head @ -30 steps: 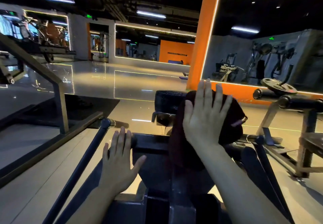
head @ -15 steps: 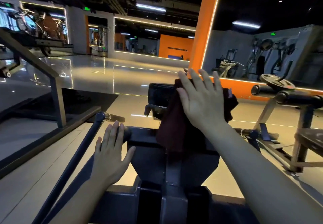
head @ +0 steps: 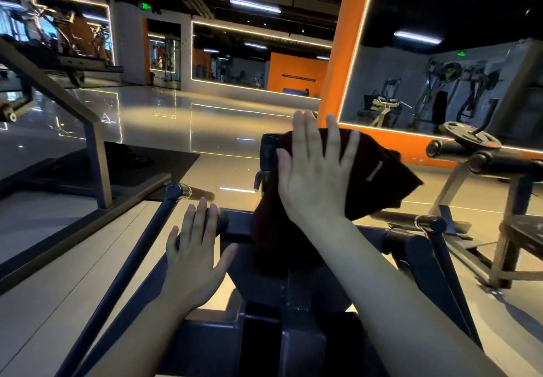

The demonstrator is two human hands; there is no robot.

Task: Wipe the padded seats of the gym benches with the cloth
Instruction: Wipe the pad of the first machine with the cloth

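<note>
A dark maroon cloth (head: 379, 173) is draped over the black padded top (head: 269, 150) of a gym machine in the middle of the view. My right hand (head: 316, 170) lies flat on the cloth with its fingers straight and spread, pressing it against the pad. Only the pad's left end shows; the cloth and hand hide the rest. My left hand (head: 197, 250) rests flat on the machine's dark frame (head: 235, 223) lower left, fingers straight, near a round bar end.
A long dark bar (head: 126, 273) slants from the frame toward the lower left. A grey steel rack frame (head: 97, 153) stands at left. At right stands another machine with a weight plate (head: 470, 138). An orange pillar (head: 346, 53) rises behind. Glossy floor stretches beyond.
My right hand has slid the cloth to the right across the pad, after moving left half a second ago. More cloth now hangs out on the right. The left hand stays on the frame.
</note>
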